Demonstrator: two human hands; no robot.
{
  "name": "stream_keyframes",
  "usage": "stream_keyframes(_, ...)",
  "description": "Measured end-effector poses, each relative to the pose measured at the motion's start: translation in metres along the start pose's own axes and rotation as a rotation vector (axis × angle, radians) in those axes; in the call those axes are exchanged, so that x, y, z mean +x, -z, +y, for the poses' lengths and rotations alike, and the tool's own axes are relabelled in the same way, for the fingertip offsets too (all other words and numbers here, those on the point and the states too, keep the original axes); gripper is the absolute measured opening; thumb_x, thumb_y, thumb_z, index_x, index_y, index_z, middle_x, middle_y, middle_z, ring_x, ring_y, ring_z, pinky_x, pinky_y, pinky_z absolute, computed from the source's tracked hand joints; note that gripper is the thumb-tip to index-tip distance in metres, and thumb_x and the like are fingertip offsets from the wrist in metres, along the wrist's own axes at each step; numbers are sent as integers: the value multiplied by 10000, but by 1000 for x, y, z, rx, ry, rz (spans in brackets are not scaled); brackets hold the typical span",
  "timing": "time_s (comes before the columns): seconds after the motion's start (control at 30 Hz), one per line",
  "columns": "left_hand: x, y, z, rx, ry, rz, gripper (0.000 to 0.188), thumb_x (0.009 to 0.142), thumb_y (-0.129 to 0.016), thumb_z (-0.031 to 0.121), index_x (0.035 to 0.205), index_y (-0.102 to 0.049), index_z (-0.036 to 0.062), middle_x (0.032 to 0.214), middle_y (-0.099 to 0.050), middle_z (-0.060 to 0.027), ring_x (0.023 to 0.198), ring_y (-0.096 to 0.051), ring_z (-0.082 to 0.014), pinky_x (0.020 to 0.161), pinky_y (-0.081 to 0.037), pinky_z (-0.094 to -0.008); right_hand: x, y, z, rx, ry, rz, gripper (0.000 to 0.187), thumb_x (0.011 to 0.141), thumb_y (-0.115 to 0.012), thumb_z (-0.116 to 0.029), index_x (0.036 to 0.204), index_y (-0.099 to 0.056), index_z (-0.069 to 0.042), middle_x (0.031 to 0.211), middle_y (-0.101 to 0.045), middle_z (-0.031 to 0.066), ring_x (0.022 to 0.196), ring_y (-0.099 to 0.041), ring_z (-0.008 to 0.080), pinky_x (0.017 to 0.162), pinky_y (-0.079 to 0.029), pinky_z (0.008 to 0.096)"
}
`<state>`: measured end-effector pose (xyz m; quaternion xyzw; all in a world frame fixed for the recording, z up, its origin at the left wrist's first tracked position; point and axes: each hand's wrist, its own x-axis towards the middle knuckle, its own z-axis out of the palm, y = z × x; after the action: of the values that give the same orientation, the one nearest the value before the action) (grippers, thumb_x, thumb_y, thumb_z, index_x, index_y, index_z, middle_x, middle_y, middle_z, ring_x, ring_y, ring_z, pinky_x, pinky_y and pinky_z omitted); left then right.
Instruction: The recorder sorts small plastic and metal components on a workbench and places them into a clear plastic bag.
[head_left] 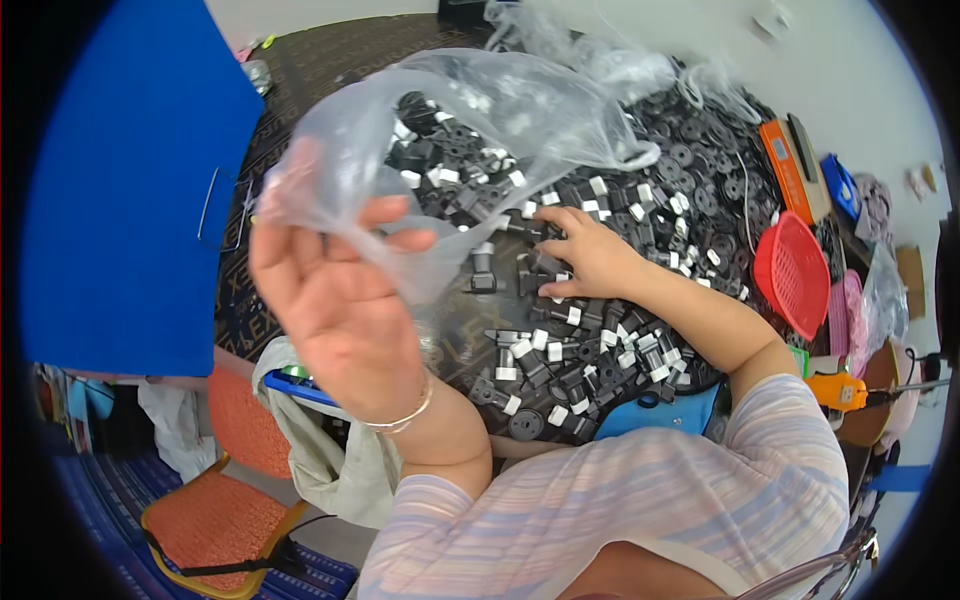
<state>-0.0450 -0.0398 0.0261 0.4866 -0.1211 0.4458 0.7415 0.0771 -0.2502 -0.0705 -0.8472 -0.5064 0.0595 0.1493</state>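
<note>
The left hand [335, 300] is raised, palm toward the wearer, with the fingers closed on the crumpled edge of a clear plastic bag [470, 120]. The film is thin, glossy and wrinkled. It balloons up and away from the hand over the far half of the table [330, 60]. Whether anything lies inside the bag cannot be told, as the parts seen through it may rest on the table behind.

The right hand [590, 255] lies palm down at the middle of the table, fingers spread loosely and tips pressing on a heap of small black plastic parts [560, 370]. Its grip is open and holds nothing that shows. The parts are blocky and matt; many carry a white square tab. They cover the table from the near edge outward.

Toward the far right edge the heap changes to round black discs [700, 150] with raised hubs. A red plastic basket [795, 270] with a mesh wall stands tilted at the right edge; its contents cannot be seen. An orange flat box [790, 170] lies beyond it.

The table surface is dark and patterned. A blue panel [130, 180] stands at the left edge, and an orange woven chair [215, 520] sits below it.
</note>
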Motion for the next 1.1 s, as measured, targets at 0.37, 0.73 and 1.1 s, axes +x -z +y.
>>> stream_keyframes(0.37, -14, 0, 11, 42, 154, -139, 797, 797, -680, 232, 1369, -189, -27, 1384, -292, -251, 748, -619, -255, 442, -458, -218, -15, 56, 31, 869, -350, 96, 174, 776, -677, -132, 947, -670, -104, 1156, -531, 65, 803, -587, 124, 603, -491, 236)
stream_keyframes(0.73, -5, 2, 14, 142, 39, -109, 891, 807, -638, 395, 1413, -110, 8, 1439, -220, -180, 1046, -540, -363, 645, -545, -311, 59, 113, -39, 745, 194, -174, 265, 800, -671, -210, 981, -598, -31, 946, -621, 63, 878, -585, 143, 698, -486, 286)
stream_keyframes(1.1, -3, 10, 11, -83, 21, -197, 658, 889, -496, 214, 1409, -146, 16, 1448, -220, -146, 1200, -400, -412, 729, -511, -356, 56, 0, -48, -55, -368, -391, 989, 569, -703, -647, 1386, -317, -245, 1483, -123, 144, 1341, -23, 469, 930, -210, 734)
